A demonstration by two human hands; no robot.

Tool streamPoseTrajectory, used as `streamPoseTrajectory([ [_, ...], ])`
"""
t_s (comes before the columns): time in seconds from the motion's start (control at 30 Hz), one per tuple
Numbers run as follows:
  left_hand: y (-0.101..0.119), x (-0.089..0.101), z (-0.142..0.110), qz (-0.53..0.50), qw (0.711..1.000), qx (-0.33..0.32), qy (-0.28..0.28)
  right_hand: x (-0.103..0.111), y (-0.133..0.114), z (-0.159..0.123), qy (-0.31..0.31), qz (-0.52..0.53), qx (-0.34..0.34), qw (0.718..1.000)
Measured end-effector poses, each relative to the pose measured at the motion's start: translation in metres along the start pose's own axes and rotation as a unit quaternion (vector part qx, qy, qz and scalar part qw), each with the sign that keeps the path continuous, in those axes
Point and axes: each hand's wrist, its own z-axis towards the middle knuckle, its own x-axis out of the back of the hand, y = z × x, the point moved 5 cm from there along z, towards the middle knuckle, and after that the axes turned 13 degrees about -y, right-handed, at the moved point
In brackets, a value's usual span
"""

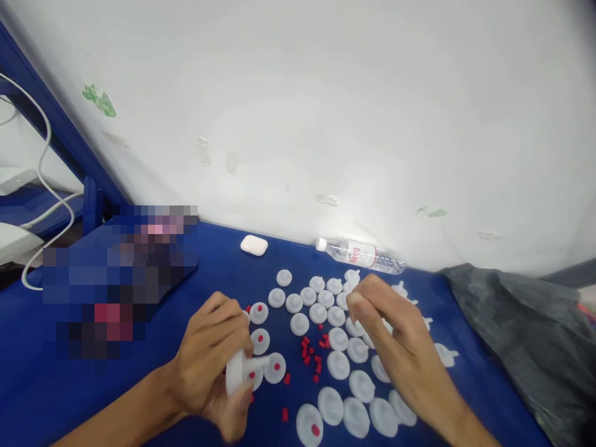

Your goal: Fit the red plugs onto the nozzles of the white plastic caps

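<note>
My left hand (212, 360) is closed around a white disc-shaped plastic cap (235, 372), held on edge just above the blue table (223, 273). My right hand (391, 329) hovers over a cluster of the same white caps (326, 310), its fingers curled downward among them; what they pinch is hidden. Several small red plugs (311, 354) lie scattered between my hands. A few caps near my left hand, such as the red-plugged cap (259, 308), carry a red plug in the centre.
A clear water bottle (361, 254) lies on its side against the white wall. A white earbud case (254, 244) sits behind the caps. A grey plastic bag (521, 323) fills the right side. White cables (46, 186) hang at far left.
</note>
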Motion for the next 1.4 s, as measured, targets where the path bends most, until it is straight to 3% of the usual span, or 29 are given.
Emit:
streamPoseTrajectory([
  [0.13, -0.006, 0.004, 0.010, 0.014, 1.000, 0.025, -0.006, -0.013, 0.023, -0.011, -0.169, -0.149, -0.026, 0.974],
  [0.23, -0.007, 0.002, 0.015, 0.027, 0.998, 0.036, -0.046, -0.027, 0.033, -0.024, -0.211, -0.255, -0.032, 0.943],
  [0.33, -0.008, -0.001, 0.016, 0.045, 0.996, 0.034, -0.068, -0.027, 0.029, -0.025, -0.181, -0.260, -0.036, 0.948],
  [0.43, -0.008, -0.005, 0.013, 0.068, 0.995, 0.010, -0.071, -0.024, 0.014, -0.017, -0.145, -0.174, -0.025, 0.974],
  [0.6, -0.005, -0.007, 0.010, 0.089, 0.993, -0.021, -0.081, -0.037, -0.013, 0.002, -0.112, -0.026, 0.091, 0.989],
  [0.7, -0.006, -0.002, 0.012, 0.100, 0.992, -0.008, -0.072, -0.039, -0.015, 0.010, -0.073, -0.042, 0.141, 0.986],
  [0.8, -0.010, 0.005, 0.015, 0.093, 0.993, 0.028, -0.062, -0.039, -0.006, 0.015, -0.049, -0.137, 0.138, 0.980],
  [1.0, -0.011, 0.014, 0.018, 0.085, 0.995, 0.043, -0.008, -0.064, 0.012, 0.022, -0.181, -0.262, 0.096, 0.943],
  [1.23, -0.010, 0.013, 0.016, 0.079, 0.996, 0.042, 0.000, -0.060, -0.008, 0.009, -0.157, -0.240, 0.108, 0.952],
  [1.4, -0.010, 0.012, 0.014, 0.064, 0.997, 0.037, -0.007, -0.088, -0.016, -0.003, -0.254, -0.350, 0.150, 0.889],
])
